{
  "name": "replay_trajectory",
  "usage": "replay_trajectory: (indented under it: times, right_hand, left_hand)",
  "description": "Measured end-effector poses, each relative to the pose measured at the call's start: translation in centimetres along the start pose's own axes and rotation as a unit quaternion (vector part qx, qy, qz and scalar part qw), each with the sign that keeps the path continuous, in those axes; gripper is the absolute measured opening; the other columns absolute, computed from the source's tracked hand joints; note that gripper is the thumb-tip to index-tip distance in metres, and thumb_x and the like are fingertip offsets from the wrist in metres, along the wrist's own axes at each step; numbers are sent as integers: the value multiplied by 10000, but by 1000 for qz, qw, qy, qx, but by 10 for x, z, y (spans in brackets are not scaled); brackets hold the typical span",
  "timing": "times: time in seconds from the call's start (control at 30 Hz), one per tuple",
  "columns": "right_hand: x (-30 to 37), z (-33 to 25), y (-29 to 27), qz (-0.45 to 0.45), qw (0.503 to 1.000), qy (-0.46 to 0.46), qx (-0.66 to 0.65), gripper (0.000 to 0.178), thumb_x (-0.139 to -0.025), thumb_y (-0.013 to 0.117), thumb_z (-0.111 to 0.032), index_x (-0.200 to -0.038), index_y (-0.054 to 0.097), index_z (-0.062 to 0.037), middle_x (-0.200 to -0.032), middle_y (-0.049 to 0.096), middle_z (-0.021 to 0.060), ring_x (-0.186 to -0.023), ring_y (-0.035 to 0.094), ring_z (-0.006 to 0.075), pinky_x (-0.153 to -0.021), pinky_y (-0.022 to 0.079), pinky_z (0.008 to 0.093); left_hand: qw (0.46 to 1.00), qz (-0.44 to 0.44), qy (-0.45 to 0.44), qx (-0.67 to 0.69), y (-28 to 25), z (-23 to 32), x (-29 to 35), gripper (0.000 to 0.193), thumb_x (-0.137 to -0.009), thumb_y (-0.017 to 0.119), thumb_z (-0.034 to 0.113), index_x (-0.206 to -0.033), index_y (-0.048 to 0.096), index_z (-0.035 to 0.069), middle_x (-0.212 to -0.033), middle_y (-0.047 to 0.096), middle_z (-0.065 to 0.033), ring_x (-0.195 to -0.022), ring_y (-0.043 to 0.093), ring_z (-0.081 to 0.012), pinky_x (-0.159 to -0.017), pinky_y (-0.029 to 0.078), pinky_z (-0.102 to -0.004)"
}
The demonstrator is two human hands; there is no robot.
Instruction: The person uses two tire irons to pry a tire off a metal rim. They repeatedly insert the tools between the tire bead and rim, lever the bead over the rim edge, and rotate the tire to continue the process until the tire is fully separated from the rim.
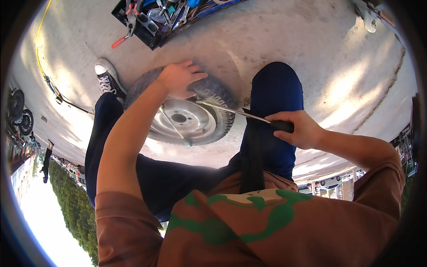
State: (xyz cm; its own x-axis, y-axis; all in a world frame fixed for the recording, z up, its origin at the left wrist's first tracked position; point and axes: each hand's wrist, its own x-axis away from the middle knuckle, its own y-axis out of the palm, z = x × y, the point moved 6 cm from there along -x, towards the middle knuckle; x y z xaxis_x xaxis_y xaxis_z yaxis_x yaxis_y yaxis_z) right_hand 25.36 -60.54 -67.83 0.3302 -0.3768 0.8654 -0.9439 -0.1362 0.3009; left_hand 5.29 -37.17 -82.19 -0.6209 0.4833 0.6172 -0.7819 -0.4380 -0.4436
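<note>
A tyre on a silver wheel rim lies flat on the ground between my legs. My left hand rests on the tyre's far sidewall, fingers spread, with nothing held in it. In my right hand is the black handle of a long metal pry bar, gripped above my right knee. The bar's shaft runs left to where the tyre meets the rim, near my left hand; its exact tip is hard to make out. A second thin metal rod lies across the rim from its left side toward the near edge.
Beyond the tyre stands a black toolbox full of wrenches and pliers. Red-handled pliers hang over its left side. A yellow hose curves along the ground at left. Several wheels stand at the far left.
</note>
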Motion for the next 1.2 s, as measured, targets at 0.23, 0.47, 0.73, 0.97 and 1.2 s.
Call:
replay_trajectory:
  times: [0.23,0.47,0.73,0.97,1.2]
  right_hand:
    - [-44,-82,-51,-84,992,97,2,358,-880,704,-128,-1202,702,28,-836,685,129,-685,660,210,-650,523,348]
    - [-33,-125,-3,-134,984,51,109,318,-923,619,-137,-1150,670,80,-923,707,249,-831,693,364,-756,535,424]
    - [30,-40,59,-18,994,72,-84,457,-939,635,-145,-1361,516,-14,-991,695,272,-959,685,430,-850,532,454]
    - [24,-31,100,-66,970,120,-199,432,-911,667,-187,-1251,560,56,-1111,661,273,-1091,640,400,-952,498,432]
    - [21,-39,120,-42,972,102,-208,391,-873,653,-195,-1114,611,109,-1067,668,262,-1082,639,402,-955,495,430]
  left_hand:
    - [1000,5,15,-8,-4,5,0,718,-734,793,408,-1394,602,200,-1266,619,-9,-1185,543,-253,-903,559,-389]
    - [997,22,48,-48,-2,8,-1,724,-759,785,466,-1384,596,153,-1230,625,-44,-1136,559,-258,-868,566,-384]
    - [994,73,52,-58,2,8,-1,662,-837,711,576,-1328,643,138,-1173,641,-46,-1109,567,-262,-848,562,-381]
    - [993,88,50,-62,-3,7,0,631,-855,690,590,-1315,660,159,-1155,642,-43,-1097,566,-261,-835,562,-381]
    - [995,63,29,-67,-7,11,1,640,-865,672,608,-1330,654,168,-1172,644,-53,-1131,569,-272,-857,557,-388]
